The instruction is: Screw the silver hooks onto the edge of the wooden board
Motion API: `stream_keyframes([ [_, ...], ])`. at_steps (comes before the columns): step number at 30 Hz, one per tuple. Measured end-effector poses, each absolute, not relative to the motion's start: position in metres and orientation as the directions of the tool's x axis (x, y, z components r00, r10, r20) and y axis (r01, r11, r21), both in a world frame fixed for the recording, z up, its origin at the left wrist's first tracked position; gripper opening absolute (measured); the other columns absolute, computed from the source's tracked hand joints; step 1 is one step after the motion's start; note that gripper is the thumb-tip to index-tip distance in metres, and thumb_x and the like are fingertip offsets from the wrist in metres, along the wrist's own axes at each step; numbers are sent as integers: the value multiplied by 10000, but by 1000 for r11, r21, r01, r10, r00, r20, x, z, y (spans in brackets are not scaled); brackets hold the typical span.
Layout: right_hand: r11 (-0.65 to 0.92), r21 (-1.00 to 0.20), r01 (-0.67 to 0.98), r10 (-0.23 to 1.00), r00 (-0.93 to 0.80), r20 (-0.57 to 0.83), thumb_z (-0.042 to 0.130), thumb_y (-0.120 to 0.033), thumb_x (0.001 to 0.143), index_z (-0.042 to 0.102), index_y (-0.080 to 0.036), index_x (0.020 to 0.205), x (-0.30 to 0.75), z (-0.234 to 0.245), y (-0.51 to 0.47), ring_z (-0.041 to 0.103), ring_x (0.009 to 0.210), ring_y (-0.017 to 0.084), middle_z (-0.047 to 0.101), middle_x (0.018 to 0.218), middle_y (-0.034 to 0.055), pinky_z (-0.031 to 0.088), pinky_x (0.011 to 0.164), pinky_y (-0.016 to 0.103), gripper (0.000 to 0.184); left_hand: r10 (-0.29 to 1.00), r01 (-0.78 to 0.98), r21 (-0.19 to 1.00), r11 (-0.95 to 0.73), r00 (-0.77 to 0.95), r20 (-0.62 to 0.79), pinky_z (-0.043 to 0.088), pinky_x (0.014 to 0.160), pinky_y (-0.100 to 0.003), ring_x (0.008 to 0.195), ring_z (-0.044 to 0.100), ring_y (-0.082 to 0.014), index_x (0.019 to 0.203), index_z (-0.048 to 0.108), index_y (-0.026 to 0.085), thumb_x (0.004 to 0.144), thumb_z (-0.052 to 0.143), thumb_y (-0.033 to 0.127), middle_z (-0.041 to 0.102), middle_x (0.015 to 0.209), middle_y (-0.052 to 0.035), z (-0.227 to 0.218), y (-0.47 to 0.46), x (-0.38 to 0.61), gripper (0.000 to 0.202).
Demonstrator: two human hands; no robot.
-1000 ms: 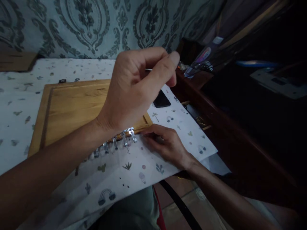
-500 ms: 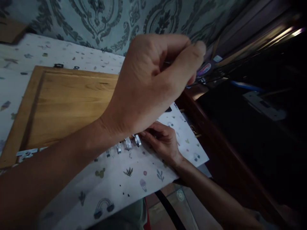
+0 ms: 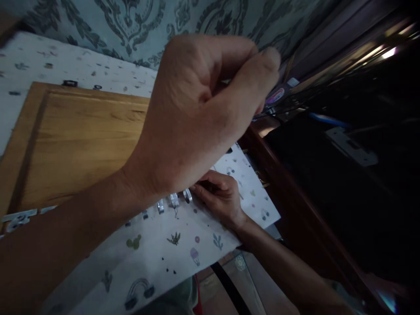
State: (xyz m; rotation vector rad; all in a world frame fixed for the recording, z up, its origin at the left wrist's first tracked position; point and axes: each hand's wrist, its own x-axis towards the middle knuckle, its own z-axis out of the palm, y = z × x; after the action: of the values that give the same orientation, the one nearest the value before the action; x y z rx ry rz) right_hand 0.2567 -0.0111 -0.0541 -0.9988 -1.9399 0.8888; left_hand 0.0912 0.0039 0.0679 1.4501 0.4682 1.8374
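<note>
My left hand (image 3: 203, 113) is raised in the foreground, its fingers curled and the thumb pressed to them. Whatever it grips, if anything, is hidden from this side. Below it, my right hand (image 3: 219, 197) rests on the patterned white surface (image 3: 203, 236), thumb and fingers pinched together beside a silver metal loop (image 3: 187, 195). What they pinch cannot be made out. Several such loops stand in a row along the near edge of a wooden panel (image 3: 82, 135) with a raised frame. My left hand and forearm cover the panel's right part.
A silver metal plate (image 3: 20, 218) lies at the panel's near left corner. Small black pieces (image 3: 70, 83) sit by its far edge. To the right are a dark red wooden edge (image 3: 295, 201) and a dark surface with a flat metal piece (image 3: 352, 146) and a blue object (image 3: 330, 120).
The view has shifted a little, so the panel sits further left. My left hand appears slightly further left, still curled. My right hand stays by the end loop.
</note>
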Motion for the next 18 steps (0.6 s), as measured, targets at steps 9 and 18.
stream_keyframes([
  [9, 411, -787, 460, 880, -424, 212, 679, -307, 936, 781, -230, 923, 257, -60, -9, 734, 822, 189, 782, 884, 60, 632, 767, 341, 129, 713, -435, 636, -638, -22, 700, 117, 373, -208, 320, 222, -19, 750, 706, 197, 1038, 182, 617, 297, 484, 34, 73, -9, 96, 731],
  [18, 419, -775, 472, 876, -434, 210, 646, -308, 943, 779, -242, 962, 257, -55, -11, 715, 814, 192, 768, 905, 72, 617, 732, 346, 150, 666, -409, 608, -681, -1, 746, 142, 359, -199, 312, 251, -17, 783, 681, 192, 1033, 271, 630, 311, 493, 44, 72, -7, 95, 651],
])
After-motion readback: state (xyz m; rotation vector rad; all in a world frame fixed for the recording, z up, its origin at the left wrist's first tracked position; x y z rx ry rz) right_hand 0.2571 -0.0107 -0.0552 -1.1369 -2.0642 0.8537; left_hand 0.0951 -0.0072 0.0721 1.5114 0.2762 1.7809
